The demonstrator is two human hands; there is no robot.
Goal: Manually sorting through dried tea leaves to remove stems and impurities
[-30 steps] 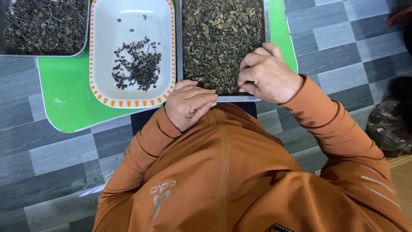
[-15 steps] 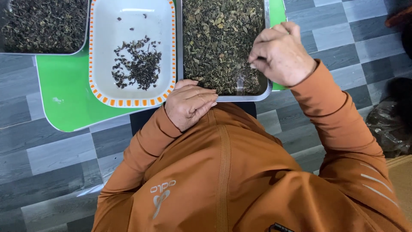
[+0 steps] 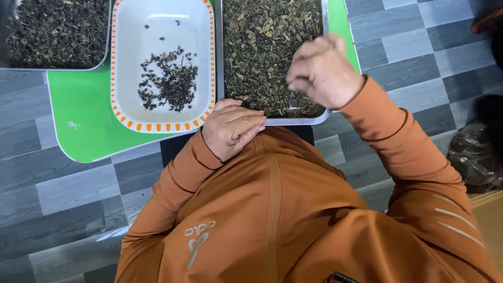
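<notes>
My right hand [image 3: 322,71] hovers over the near right corner of one shallow metal tray of dried green-brown leaves [image 3: 272,50], fingers [image 3: 306,57] bunched together; whether they pinch a leaf I cannot tell. My left hand [image 3: 233,128] rests flat at its near rim, fingers together. Beside it sits one white orange-rimmed rectangular dish [image 3: 162,65] holding dark leaves, then a second leaf tray [image 3: 55,31], both on the green tabletop [image 3: 86,126].

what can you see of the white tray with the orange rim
The white tray is a rounded rectangle, plastic-looking, with an edge of orange squares. It lies flat on a green board, between two metal trays of dried leaves. A small loose pile of dark leaves sits near its middle, with a few strays. Neither hand touches it; the left hand is nearest.
</notes>
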